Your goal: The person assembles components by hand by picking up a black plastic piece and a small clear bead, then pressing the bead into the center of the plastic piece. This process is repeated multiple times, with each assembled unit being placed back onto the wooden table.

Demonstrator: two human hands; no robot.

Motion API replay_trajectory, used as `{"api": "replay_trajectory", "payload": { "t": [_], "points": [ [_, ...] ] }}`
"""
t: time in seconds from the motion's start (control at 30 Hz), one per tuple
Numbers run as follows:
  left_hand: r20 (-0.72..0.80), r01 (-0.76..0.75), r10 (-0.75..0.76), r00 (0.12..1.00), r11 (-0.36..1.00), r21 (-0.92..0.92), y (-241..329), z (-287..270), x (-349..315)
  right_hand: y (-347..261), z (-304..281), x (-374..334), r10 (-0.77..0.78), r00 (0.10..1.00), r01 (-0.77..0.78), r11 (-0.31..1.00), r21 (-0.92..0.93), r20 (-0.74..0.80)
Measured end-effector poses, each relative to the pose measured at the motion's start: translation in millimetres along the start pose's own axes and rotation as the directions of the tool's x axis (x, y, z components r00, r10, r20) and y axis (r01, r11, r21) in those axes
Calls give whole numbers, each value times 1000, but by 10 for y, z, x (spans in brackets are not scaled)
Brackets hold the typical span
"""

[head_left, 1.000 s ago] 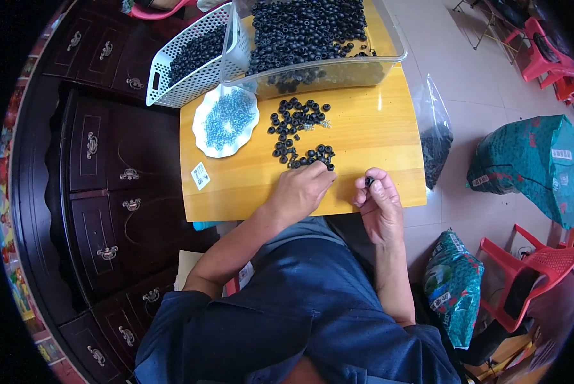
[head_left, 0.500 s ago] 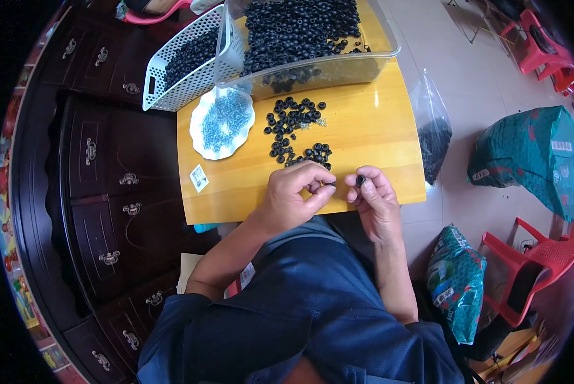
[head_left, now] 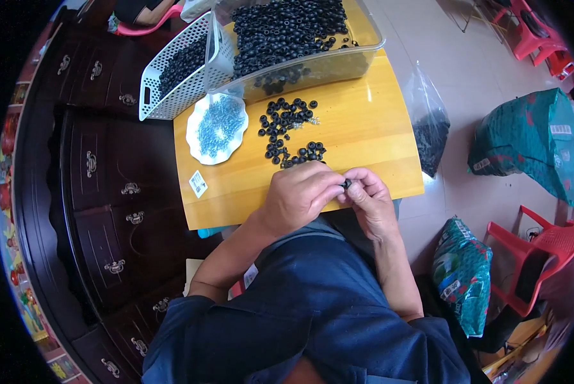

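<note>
My left hand (head_left: 303, 197) has come over to my right hand (head_left: 371, 203) since half a second ago, and the gap between them has closed. On my left stands the dark wooden cabinet (head_left: 149, 169) with its metal handles. Before me is the yellow table (head_left: 363, 144). To the right, on the floor, are a large teal sack (head_left: 524, 141), a red chair (head_left: 546, 253) and a smaller teal sack (head_left: 463, 275). A clear tub (head_left: 338, 68) heaped with black rings sits at the table's far side, with a white perforated basket (head_left: 178, 101) of dark pieces beside it. Nearer me is a scalloped white plate (head_left: 194, 139) of pale blue bits (head_left: 219, 125). A small white label (head_left: 198, 184) lies close by. Loose black rings (head_left: 285, 120) lie clustered beyond my hands. Smallest is the black piece (head_left: 346, 183) I grasp between the fingers of both hands, just above the table's near edge; whether it is one ring or two together, I cannot tell.
</note>
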State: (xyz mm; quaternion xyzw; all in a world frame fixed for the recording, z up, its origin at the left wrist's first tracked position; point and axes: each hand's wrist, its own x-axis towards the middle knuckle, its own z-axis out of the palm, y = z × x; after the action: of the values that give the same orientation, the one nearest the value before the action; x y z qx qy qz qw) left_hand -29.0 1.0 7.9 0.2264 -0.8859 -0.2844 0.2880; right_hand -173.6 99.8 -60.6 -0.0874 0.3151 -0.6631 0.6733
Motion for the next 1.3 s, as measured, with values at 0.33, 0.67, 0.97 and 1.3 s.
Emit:
{"api": "replay_trajectory", "payload": {
  "t": [0.33,0.67,0.97,1.3],
  "points": [
    [30,11,-11,999,1000,9,-16,2,-20,64,-80,28,-45,998,46,998,-36,40],
    [57,-65,67,996,998,-25,-50,-32,-64,63,-134,3,-30,995,35,998,-61,95],
    [-19,-251,256,967,958,137,-58,11,-73,23,-47,-7,7,995,-10,1000,26,102],
    [115,159,-125,985,918,-363,-111,-8,-115,69,-69,-19,41,985,-53,997,65,165]
  ]
}}
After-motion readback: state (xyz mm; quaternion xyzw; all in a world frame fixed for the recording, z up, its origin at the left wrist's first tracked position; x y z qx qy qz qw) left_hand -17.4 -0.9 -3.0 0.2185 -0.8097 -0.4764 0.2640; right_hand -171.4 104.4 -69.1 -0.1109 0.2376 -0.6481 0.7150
